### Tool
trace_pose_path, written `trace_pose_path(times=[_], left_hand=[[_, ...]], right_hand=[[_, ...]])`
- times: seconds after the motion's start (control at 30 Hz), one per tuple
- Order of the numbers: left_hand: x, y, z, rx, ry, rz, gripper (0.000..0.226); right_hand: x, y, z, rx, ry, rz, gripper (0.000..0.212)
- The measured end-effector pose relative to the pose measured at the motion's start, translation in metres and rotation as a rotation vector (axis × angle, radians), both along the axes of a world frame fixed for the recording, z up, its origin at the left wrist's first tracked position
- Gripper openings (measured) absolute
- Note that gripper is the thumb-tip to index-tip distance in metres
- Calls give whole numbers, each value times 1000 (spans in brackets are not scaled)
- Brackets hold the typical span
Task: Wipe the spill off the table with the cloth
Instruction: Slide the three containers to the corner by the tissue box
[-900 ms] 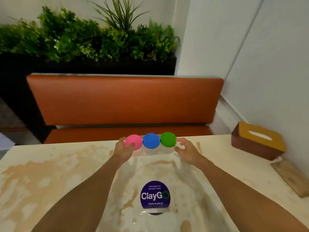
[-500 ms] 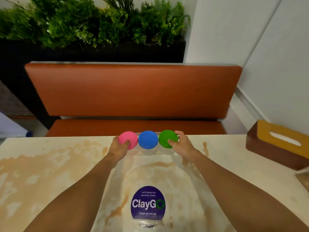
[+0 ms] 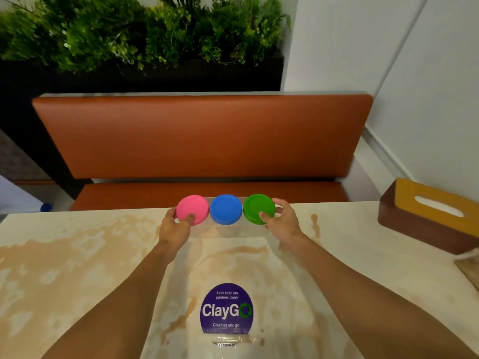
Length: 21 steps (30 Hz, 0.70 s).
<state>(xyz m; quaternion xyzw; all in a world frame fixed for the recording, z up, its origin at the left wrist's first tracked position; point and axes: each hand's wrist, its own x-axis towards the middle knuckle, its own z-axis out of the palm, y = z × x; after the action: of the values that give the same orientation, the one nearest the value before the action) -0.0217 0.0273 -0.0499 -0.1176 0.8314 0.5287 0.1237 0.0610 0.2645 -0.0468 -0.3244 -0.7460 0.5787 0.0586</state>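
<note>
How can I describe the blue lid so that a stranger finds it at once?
Find the orange bench, then the far edge of the stained table before it, where three round lids sit in a row. The blue lid is the middle one: the left hand grips the pink lid, the right hand the green lid, nothing touches the blue.

This is a shared pantry or canteen booth. A purple sticker (image 3: 226,309) on the pale tabletop (image 3: 363,255) reads "Let's keep our pantries clean" and "Clean as you go". A padded orange-brown bench (image 3: 202,136) faces it, backed by a black planter (image 3: 145,76) of greenery. A tissue box (image 3: 427,216) sits by the white wall (image 3: 427,86).
</note>
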Motion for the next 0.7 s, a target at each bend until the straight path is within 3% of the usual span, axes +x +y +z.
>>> trace_pose_path(times=[0.33, 0.7], left_hand=[[11, 19, 35, 160, 90, -114, 49], [54, 123, 46, 174, 114, -389, 45]], right_hand=[[66, -5, 33, -68, 127, -287, 53], [150, 43, 49, -11, 126, -550, 49]])
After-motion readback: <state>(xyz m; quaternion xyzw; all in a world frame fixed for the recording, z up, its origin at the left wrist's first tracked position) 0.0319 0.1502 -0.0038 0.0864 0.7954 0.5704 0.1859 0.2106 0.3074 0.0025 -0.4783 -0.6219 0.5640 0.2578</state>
